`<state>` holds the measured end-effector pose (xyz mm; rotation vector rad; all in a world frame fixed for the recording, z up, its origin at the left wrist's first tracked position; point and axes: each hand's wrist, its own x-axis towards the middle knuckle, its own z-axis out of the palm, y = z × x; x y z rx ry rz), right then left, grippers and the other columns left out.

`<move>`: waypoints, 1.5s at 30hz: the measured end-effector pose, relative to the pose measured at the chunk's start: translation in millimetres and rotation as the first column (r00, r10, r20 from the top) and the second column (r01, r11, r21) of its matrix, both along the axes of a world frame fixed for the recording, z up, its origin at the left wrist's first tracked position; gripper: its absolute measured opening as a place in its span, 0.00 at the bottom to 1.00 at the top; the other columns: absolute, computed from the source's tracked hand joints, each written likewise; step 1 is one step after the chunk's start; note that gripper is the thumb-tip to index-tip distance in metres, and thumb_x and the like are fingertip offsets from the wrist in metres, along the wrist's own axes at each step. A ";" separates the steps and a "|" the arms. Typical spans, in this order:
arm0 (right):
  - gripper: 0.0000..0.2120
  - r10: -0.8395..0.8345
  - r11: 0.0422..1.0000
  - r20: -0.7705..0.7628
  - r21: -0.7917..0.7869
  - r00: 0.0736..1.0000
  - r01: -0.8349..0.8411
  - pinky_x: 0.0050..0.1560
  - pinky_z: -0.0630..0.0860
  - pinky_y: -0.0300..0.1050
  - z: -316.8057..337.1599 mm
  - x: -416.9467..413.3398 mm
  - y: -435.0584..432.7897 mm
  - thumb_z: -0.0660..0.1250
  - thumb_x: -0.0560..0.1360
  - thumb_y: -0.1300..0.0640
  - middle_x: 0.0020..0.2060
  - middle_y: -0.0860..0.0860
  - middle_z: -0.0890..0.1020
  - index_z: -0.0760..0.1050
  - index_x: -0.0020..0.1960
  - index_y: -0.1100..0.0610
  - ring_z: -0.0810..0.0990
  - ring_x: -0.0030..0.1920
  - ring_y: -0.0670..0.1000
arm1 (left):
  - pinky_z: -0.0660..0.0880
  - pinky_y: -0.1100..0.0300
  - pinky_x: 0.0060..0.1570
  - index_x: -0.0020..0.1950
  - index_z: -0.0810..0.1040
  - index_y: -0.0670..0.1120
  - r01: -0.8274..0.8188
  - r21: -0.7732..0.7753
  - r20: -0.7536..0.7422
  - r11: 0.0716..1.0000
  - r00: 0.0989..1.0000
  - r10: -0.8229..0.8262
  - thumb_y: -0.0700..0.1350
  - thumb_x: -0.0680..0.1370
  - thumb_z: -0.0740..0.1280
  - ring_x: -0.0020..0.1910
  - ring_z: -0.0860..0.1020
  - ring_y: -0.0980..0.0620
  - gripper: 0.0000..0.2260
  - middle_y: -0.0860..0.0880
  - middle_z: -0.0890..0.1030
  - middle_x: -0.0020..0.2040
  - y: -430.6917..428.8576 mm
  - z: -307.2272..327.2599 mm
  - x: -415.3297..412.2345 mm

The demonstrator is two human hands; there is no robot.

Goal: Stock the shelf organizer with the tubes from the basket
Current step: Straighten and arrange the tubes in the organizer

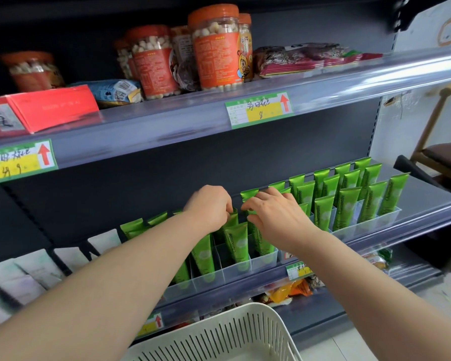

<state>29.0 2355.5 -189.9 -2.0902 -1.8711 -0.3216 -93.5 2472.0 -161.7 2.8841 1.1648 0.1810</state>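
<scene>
Tubes (323, 212) fill most of the shelf organizer (367, 226) on the middle shelf; some front-centre slots look bare; basket (235, 334) shows none where visible, so nearly done, I judge; all upright, caps down, crimps up, long axis vertical; left hand (208, 207) and right hand (274, 217) each pinch a crimp.

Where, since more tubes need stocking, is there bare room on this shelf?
Bare shelf right of the organizer; seemingly an empty slot between the tubes under the left hand. Crowded: the right-end rows, and around the right hand.
</scene>
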 end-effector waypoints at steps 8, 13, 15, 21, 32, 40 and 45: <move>0.15 -0.044 0.999 -0.027 0.013 0.999 0.045 0.55 0.68 0.52 -0.2 6.1 1.6 0.56 0.81 0.52 0.60 0.48 0.75 0.71 0.66 0.49 0.69 0.62 0.53 | 0.78 0.55 0.46 0.41 0.84 0.51 -0.035 -0.107 0.057 0.994 0.998 0.042 0.49 0.72 0.74 0.45 0.80 0.50 0.03 0.53 0.83 0.42 1.4 8.6 1.1; 0.13 -0.043 0.998 -0.048 0.049 0.998 0.045 0.51 0.67 0.51 9.5 3.0 19.9 0.56 0.81 0.53 0.56 0.46 0.78 0.72 0.63 0.48 0.69 0.60 0.53 | 0.79 0.55 0.49 0.39 0.84 0.50 -0.114 -0.107 0.171 0.988 0.976 0.131 0.43 0.73 0.72 0.44 0.80 0.52 0.04 0.55 0.83 0.43 17.8 25.1 -13.1; 0.13 -0.046 0.998 -0.048 0.031 0.998 0.047 0.52 0.66 0.50 14.4 1.1 30.1 0.57 0.81 0.52 0.56 0.46 0.79 0.74 0.62 0.47 0.68 0.61 0.53 | 0.79 0.54 0.49 0.40 0.85 0.47 -0.132 -0.085 0.176 0.988 0.974 0.145 0.41 0.73 0.72 0.45 0.81 0.51 0.03 0.54 0.83 0.43 23.1 28.3 -17.7; 0.09 -0.052 0.995 -0.077 -0.089 0.996 0.045 0.50 0.61 0.48 23.1 -7.2 56.2 0.63 0.77 0.49 0.49 0.48 0.82 0.80 0.55 0.44 0.68 0.62 0.52 | 0.78 0.55 0.51 0.45 0.85 0.49 -0.137 -0.064 0.190 0.988 0.971 0.147 0.43 0.74 0.73 0.47 0.80 0.50 0.02 0.53 0.83 0.47 32.1 25.4 -19.9; 0.14 0.017 0.990 -0.011 -0.141 1.000 -0.018 0.48 0.60 0.48 15.9 -5.4 75.7 0.62 0.77 0.60 0.48 0.43 0.81 0.78 0.53 0.42 0.68 0.59 0.49 | 0.78 0.54 0.51 0.47 0.85 0.51 -0.144 -0.095 0.164 0.985 0.974 0.158 0.43 0.75 0.73 0.49 0.80 0.49 0.04 0.52 0.83 0.50 47.0 16.7 -9.9; 0.12 0.031 0.998 -0.048 -0.054 0.998 -0.033 0.49 0.61 0.48 12.0 5.7 63.2 0.60 0.79 0.56 0.51 0.44 0.81 0.77 0.56 0.42 0.68 0.61 0.50 | 0.75 0.57 0.45 0.51 0.85 0.53 -0.172 -0.107 0.029 0.979 0.984 0.176 0.40 0.75 0.72 0.51 0.80 0.47 0.09 0.51 0.82 0.53 49.1 8.0 6.4; 0.12 -0.018 0.999 -0.056 -0.037 0.998 0.016 0.53 0.66 0.50 9.4 19.9 53.3 0.57 0.80 0.52 0.57 0.45 0.78 0.75 0.60 0.45 0.69 0.61 0.51 | 0.76 0.58 0.42 0.47 0.85 0.52 -0.169 -0.022 0.073 0.985 0.983 0.170 0.39 0.75 0.70 0.47 0.81 0.46 0.09 0.50 0.83 0.49 46.0 3.0 18.4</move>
